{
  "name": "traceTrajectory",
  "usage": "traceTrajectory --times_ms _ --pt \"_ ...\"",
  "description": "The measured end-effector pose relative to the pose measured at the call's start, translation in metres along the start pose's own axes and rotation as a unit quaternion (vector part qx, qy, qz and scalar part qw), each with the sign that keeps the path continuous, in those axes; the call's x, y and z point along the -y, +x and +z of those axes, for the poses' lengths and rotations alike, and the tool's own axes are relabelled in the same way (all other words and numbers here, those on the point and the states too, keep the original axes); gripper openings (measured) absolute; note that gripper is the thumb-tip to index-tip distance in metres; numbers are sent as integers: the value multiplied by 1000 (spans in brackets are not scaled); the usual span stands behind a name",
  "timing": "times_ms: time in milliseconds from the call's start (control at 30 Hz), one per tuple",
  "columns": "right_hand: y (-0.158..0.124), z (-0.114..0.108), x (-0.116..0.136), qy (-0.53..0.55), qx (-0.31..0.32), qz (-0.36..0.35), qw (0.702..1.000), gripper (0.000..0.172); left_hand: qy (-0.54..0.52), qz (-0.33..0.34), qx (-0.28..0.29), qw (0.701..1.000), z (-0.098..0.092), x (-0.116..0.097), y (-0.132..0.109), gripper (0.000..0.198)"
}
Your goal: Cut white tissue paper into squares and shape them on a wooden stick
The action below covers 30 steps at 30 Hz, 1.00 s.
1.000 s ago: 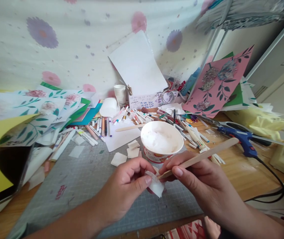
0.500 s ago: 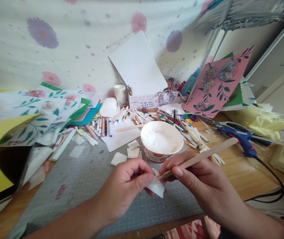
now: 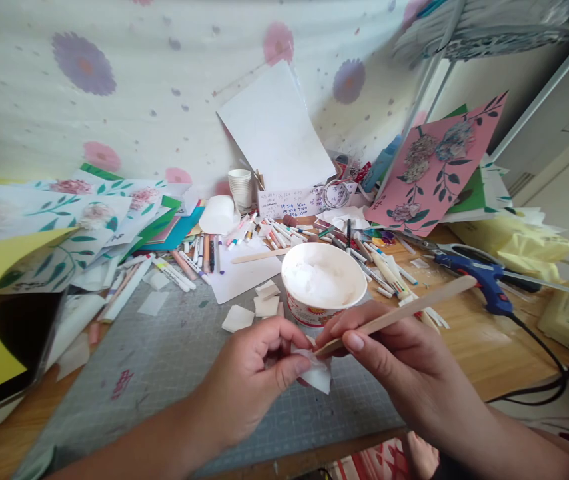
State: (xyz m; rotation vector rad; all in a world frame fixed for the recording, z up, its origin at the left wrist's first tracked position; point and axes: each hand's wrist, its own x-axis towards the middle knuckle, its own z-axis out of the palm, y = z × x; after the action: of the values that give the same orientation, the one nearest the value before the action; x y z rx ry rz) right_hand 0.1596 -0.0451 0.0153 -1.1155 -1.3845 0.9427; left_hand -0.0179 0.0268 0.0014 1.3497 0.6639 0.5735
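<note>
My left hand (image 3: 264, 373) pinches a small piece of thin white paper (image 3: 318, 377), its lower corner hanging below the fingertips. My right hand (image 3: 389, 360) is closed round a wooden craft stick (image 3: 414, 308), held slanting with its upper end out to the right. The stick's lower tip meets the paper close to my left fingers. Just beyond both hands stands a white paper bowl (image 3: 324, 307) with a white substance (image 3: 314, 277) inside. Several small white paper squares (image 3: 238, 319) lie left of the bowl.
A grey cutting mat (image 3: 164, 393) covers the table under my hands. Many markers (image 3: 284, 233) lie behind the bowl, with another craft stick (image 3: 259, 256) on white paper. At right is a blue glue gun (image 3: 489, 283) with its cord. A pink flower card (image 3: 439, 167) leans behind.
The left fingers and paper have shifted slightly, and the paper looks more folded around the stick's tip. The right hand and stick have barely moved.
</note>
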Motion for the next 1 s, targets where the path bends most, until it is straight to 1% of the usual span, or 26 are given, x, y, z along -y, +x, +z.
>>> traceTrajectory --times_ms 167,233,433,533,600,700,767,867,933,1000 --pt "1 -1 0 -61 17 -28 998 14 2 18 1 1000 1 4 0 11" --pt "1 -2 1 -71 9 -35 997 14 9 26 -1 1000 0 6 -1 15" --pt "6 -7 6 -69 -35 -63 995 12 22 36 -4 999 -4 10 -1 26" --pt "10 -12 6 -83 -72 -86 990 11 8 42 -8 999 -3 10 -1 26" --pt "15 -18 2 -122 -106 -104 981 11 -3 49 -9 999 -2 10 -1 25" --pt "26 -29 -8 -204 -149 -119 960 13 -6 62 -13 998 -1 11 -1 24" --pt "35 -37 -13 -241 -160 -118 950 15 -10 66 -14 998 -1 11 -1 21" --pt "39 -43 -12 -274 -165 -123 940 12 -13 62 -20 998 -1 9 -1 16" --pt "35 -40 -6 -282 -162 -144 935 11 -7 54 -28 998 -1 7 -1 11" --pt "27 -34 3 -257 -128 -168 943 13 -5 47 -31 998 -1 5 -1 9"
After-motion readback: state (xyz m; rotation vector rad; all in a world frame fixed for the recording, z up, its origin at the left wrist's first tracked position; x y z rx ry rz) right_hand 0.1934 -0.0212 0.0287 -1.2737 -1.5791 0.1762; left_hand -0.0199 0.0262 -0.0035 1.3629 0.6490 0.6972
